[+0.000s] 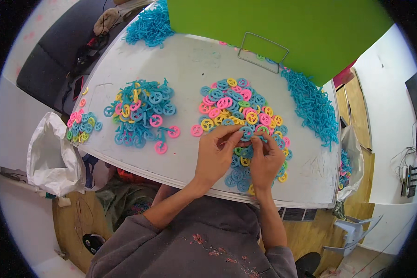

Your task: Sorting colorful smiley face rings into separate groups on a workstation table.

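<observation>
My left hand (216, 153) pinches a small blue plastic wheel (246, 133) between thumb and fingers, above a loose pile. Close beside it, my right hand (267, 163) is closed on a small teal plastic stick (261, 138), mostly covered by the fingers. The stick's end is near the wheel; whether they touch I cannot tell. Under and around both hands spreads the pile of spoked wheels (224, 103) in blue, pink, yellow and green. To the left lies a heap of wheels joined to teal sticks (141, 111).
Teal sticks are heaped at the far left (150, 25) and along the right side (312, 109) of the white table (185, 60). A green panel (273, 28) stands at the back with a wire frame (264, 51). More wheels (83, 126) and a white sack (55, 157) are left.
</observation>
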Demonstrator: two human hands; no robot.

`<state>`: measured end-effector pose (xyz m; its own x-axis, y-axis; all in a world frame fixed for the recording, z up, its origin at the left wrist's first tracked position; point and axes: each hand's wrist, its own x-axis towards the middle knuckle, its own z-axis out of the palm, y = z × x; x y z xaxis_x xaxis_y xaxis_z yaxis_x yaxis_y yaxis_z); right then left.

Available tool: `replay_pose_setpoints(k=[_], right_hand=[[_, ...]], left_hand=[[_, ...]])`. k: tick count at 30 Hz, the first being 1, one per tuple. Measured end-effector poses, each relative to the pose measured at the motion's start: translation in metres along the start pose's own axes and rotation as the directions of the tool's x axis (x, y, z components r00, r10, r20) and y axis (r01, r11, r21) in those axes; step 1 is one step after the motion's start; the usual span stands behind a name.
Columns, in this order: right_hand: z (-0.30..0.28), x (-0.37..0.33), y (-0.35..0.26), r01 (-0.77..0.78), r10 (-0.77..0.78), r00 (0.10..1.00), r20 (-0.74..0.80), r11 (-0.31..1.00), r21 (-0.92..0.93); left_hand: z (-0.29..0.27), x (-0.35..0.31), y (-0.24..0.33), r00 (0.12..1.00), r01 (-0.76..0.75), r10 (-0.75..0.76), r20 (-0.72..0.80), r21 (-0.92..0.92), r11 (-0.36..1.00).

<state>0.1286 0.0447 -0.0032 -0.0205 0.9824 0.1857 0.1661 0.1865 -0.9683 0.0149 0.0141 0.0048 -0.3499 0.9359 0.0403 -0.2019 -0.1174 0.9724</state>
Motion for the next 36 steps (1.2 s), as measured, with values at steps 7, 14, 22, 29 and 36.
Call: replay_pose_setpoints(k=[7, 14, 22, 29, 36], right_hand=[[0.002, 0.0, 0.009, -0.03, 0.032, 0.998, -0.048, 0.998, 0.05], [0.004, -0.002, 0.004, 0.045, -0.046, 0.998, -0.044, 0.998, -0.041], [0.004, -0.004, 0.01, 0.261, -0.267, 0.963, -0.021, 0.954, -0.149], [0.001, -0.001, 0.017, 0.306, -0.307, 0.951, -0.016, 0.95, -0.071], [-0.003, 0.0, 0.012, 0.497, -0.493, 0.867, 0.074, 0.846, -0.194]], left_hand=[[0.007, -0.004, 0.001, 0.998, -0.038, 0.04, -0.047, 0.035, 0.999], [-0.002, -0.002, -0.003, 0.997, -0.071, 0.073, -0.018, 0.097, 0.993], [-0.013, 0.003, -0.004, 0.999, 0.011, -0.02, 0.05, 0.181, 0.984], [-0.016, 0.0, 0.004, 0.986, 0.061, -0.041, 0.161, -0.122, 0.991], [-0.033, 0.004, 0.014, 0.961, 0.221, -0.167, 0.222, -0.243, 0.944]])
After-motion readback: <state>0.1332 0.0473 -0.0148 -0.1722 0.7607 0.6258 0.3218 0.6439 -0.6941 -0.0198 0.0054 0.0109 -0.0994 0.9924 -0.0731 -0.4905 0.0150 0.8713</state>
